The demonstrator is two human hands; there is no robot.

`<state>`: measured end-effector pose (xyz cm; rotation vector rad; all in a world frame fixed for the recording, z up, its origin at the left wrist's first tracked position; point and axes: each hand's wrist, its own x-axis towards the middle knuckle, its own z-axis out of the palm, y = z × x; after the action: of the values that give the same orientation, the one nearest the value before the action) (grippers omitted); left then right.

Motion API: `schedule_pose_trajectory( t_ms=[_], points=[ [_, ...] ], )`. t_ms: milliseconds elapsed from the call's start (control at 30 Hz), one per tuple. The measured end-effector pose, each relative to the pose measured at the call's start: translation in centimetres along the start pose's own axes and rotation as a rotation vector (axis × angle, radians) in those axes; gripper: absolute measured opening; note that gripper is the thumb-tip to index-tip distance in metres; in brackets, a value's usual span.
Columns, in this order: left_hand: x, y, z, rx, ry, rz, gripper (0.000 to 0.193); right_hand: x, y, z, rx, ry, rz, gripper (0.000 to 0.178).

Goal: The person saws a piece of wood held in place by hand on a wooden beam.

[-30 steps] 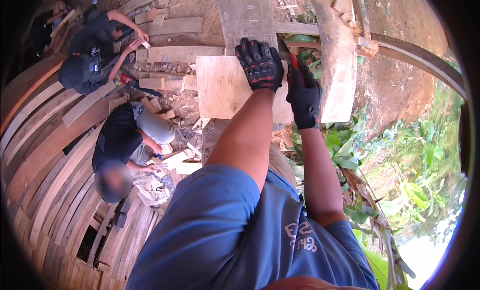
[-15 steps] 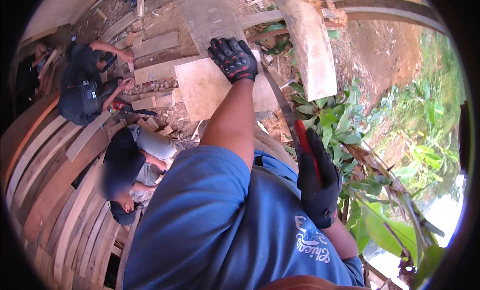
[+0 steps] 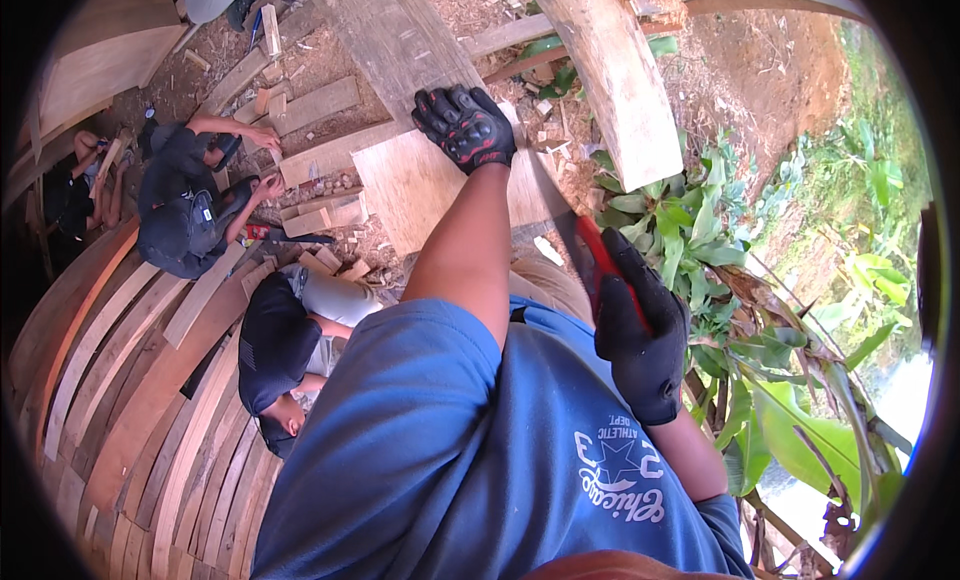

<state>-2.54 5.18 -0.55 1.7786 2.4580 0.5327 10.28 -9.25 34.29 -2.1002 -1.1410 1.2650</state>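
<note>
A pale flat board (image 3: 405, 190) lies in front of me, across a long, wider plank (image 3: 400, 45). My left hand (image 3: 467, 130), in a black padded glove with red trim, presses flat on the board with its fingers stretched out. Gloved as well, my right hand (image 3: 643, 330) grips the red and black handle of a handsaw (image 3: 566, 225). The saw's blade runs up toward the board's right edge, close to the left hand's wrist. The far end of the blade is blurred, and I cannot tell how deep the teeth sit in the wood.
At right, a thick plank (image 3: 625, 100) juts out beside leafy plants (image 3: 690, 220). On the left, one person (image 3: 180, 200) handles a wood piece, and another (image 3: 275, 340) crouches closer. Curved rows of planks (image 3: 150, 400) fill the lower left. Offcuts and shavings litter the ground.
My right hand and the saw have moved forward, toward the board. The left hand stays pressed on it. The whole view has shifted slightly.
</note>
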Motion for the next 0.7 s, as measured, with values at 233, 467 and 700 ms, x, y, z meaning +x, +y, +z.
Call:
schedule_pose_trajectory(
  t_ms=[233, 467, 700],
  points=[
    [0.1, 0.7, -0.8, -0.017, -0.023, -0.008, 0.036, 4.1, 4.9, 4.5, 0.052, 0.075, -0.031, 0.041],
    [-1.3, 0.0, 0.0, 0.014, -0.020, 0.013, 0.039, 7.0, 7.0, 8.2, 0.067, 0.092, -0.075, 0.042],
    [-0.4, 0.4, -1.0, -0.035, -0.036, 0.003, 0.036, 8.5, 8.7, 10.4, 0.038, 0.103, -0.047, 0.044]
  ],
)
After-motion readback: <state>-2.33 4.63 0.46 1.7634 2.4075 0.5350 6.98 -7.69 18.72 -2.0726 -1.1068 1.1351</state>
